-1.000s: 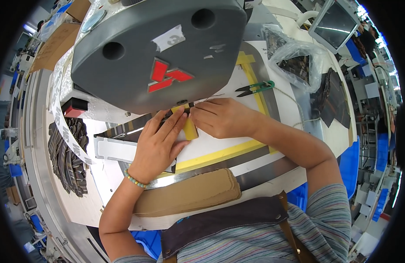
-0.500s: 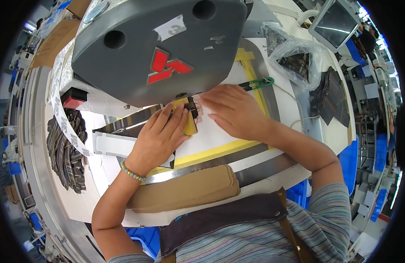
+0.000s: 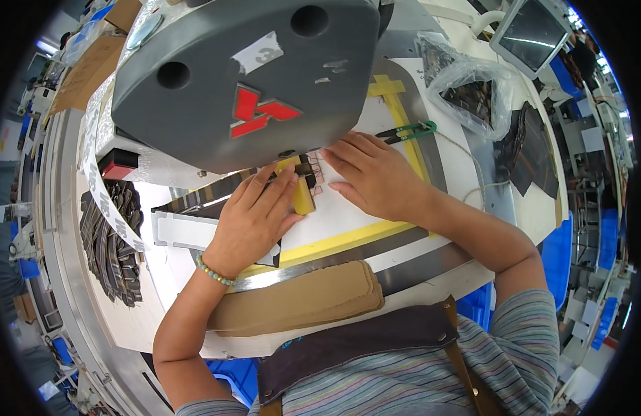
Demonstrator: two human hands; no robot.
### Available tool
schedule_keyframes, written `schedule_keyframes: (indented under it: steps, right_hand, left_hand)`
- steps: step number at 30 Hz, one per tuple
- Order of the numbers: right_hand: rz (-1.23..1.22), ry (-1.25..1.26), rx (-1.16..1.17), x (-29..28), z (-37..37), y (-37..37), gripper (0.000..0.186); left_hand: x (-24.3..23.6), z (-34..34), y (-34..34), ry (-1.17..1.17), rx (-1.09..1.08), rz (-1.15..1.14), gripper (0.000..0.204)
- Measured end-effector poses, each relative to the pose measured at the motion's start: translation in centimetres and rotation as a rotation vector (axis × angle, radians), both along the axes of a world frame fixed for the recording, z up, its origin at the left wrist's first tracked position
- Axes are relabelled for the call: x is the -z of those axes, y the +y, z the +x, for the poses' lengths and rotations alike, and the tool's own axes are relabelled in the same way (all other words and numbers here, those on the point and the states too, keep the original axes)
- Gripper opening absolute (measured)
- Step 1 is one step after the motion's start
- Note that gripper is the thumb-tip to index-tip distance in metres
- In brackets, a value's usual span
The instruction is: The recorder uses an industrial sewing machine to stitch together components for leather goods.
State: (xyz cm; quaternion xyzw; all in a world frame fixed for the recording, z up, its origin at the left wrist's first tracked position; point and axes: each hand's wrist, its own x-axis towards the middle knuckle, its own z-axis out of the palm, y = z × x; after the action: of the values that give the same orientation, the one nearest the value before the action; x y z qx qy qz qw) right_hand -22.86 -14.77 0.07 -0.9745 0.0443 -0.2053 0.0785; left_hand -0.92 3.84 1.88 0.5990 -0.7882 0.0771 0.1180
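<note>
My left hand (image 3: pixel 259 208) lies with fingers outstretched on a yellow piece (image 3: pixel 303 197) and a dark striped fabric strip (image 3: pixel 188 202) beneath the grey machine head (image 3: pixel 244 76). Part of the strip is hidden under it. My right hand (image 3: pixel 369 177) is open just right of the yellow piece, fingertips near the machine's lower edge, beside thin reddish lines. Behind it are green-handled snips (image 3: pixel 424 128) on a cord. A white plate (image 3: pixel 182 229) lies under my left hand's side. Yellow tape (image 3: pixel 334 236) borders the white work surface.
A pile of dark striped pieces (image 3: pixel 112 249) sits left. Cardboard strips (image 3: pixel 292 298) lie along the near edge. A clear bag (image 3: pixel 473 104), dark fabric pieces (image 3: pixel 528 152) and a screen (image 3: pixel 528 35) are at right. Blue bins (image 3: pixel 556 256) stand below the table.
My right hand has moved up and slightly right, off the yellow piece, its fingers opening and uncovering the reddish lines. My left hand stays on the piece.
</note>
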Motion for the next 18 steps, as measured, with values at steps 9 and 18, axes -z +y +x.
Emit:
schedule_keyframes:
  steps: [9,18]
  right_hand:
    - [0.034,0.058,-0.18,0.0,0.3,-0.2,0.052]
    - [-0.043,-0.034,-0.177,0.4,0.8,0.2,0.034]
  left_hand:
    - [0.8,0.2,0.0,0.143,0.009,-0.024,0.065]
    - [0.9,0.4,0.1,0.166,0.017,-0.036,0.064]
